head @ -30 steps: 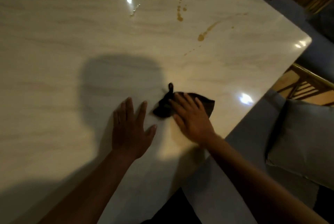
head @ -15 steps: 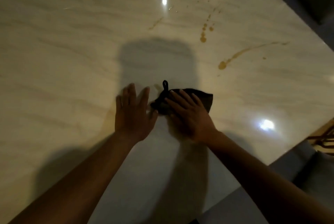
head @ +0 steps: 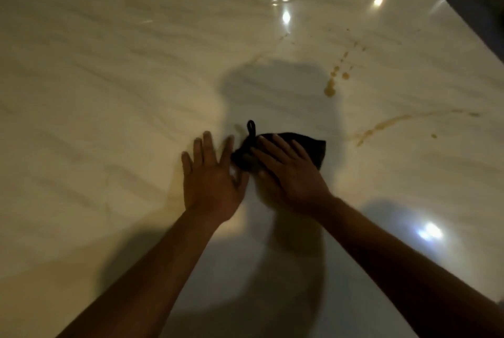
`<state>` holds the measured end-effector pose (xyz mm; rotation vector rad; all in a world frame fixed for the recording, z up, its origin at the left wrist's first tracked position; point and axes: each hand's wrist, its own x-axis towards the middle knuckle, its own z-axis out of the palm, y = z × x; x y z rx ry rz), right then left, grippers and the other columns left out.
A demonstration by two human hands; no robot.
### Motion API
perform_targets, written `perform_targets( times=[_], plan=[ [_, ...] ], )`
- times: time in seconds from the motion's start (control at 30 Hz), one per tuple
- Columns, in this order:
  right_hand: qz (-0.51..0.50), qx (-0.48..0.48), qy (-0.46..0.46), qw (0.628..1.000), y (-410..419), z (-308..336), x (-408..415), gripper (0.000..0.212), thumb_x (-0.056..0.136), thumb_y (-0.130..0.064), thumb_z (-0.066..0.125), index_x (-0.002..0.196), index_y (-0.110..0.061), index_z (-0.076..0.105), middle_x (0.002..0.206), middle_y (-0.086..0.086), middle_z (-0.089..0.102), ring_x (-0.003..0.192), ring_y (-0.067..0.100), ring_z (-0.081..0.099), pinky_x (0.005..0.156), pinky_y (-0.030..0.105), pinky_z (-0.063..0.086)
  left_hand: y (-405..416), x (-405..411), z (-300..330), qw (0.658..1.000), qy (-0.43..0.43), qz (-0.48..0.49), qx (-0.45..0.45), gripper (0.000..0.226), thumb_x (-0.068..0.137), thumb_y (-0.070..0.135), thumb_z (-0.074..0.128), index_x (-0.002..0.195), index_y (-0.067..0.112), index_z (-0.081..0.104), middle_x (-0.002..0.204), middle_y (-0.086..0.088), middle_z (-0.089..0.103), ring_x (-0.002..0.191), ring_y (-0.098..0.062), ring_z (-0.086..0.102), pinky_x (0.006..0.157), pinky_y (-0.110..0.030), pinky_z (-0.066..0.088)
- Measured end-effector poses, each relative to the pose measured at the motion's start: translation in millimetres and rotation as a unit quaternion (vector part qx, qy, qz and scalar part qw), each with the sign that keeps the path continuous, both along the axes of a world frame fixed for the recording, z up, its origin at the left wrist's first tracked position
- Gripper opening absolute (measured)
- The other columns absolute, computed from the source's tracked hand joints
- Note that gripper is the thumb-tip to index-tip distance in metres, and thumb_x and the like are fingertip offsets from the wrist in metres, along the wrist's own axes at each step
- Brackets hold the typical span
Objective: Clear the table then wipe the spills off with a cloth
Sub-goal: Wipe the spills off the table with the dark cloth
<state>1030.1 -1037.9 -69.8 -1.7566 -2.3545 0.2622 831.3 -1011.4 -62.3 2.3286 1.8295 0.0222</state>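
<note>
A: Cloth [head: 308, 146], dark and soft with a little loop, lies bunched mid-table on the shiny marble table [head: 109, 64]. The right hand [head: 289, 174] presses it, fingers straight.

B: And the left hand [head: 210, 174]?

A: Flat, fingers spread, just beside it. Brown spills [head: 330, 89] sit nearer the far right edge.
</note>
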Motion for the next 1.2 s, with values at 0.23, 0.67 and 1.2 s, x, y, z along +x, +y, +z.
perform_targets(
  times=[0.23,0.67,1.2],
  plan=[
    [-0.13,0.001,-0.022,0.991,149.0,-1.3,30.9,0.055,0.104,-0.046,0.024,0.155,-0.026,0.03,0.163,0.002,0.025,0.15,0.03,0.019,0.119,0.052,0.019,20.6,-1.6,-1.7,0.997,0.014,0.075,0.006,0.072,0.098,0.059,0.023,0.162,0.03,0.011,0.168,-0.018,0.007,0.154,-0.038,0.009,0.124,-0.053,0.012],
    [0.048,0.057,0.0,0.997,247.1,-5.0,21.3,0.05,0.103,-0.039,0.035,0.149,-0.021,0.042,0.154,0.007,0.042,0.143,0.031,0.036,0.113,0.052,0.031,64.9,-12.8,-4.7,0.991,0.009,0.131,0.022,0.073,0.096,0.057,0.022,0.162,0.027,0.017,0.166,-0.021,0.016,0.153,-0.04,0.016,0.123,-0.053,0.017],
    [-0.172,0.048,0.016,0.984,400.9,-7.9,-14.2,0.054,0.098,-0.042,0.032,0.149,-0.025,0.039,0.156,0.004,0.036,0.143,0.03,0.03,0.114,0.05,0.023,243.4,-47.2,-1.9,0.988,0.028,0.152,0.023,0.075,0.098,0.065,0.028,0.162,0.031,0.008,0.169,-0.014,0.007,0.154,-0.034,0.009,0.125,-0.047,0.012]
  ],
)
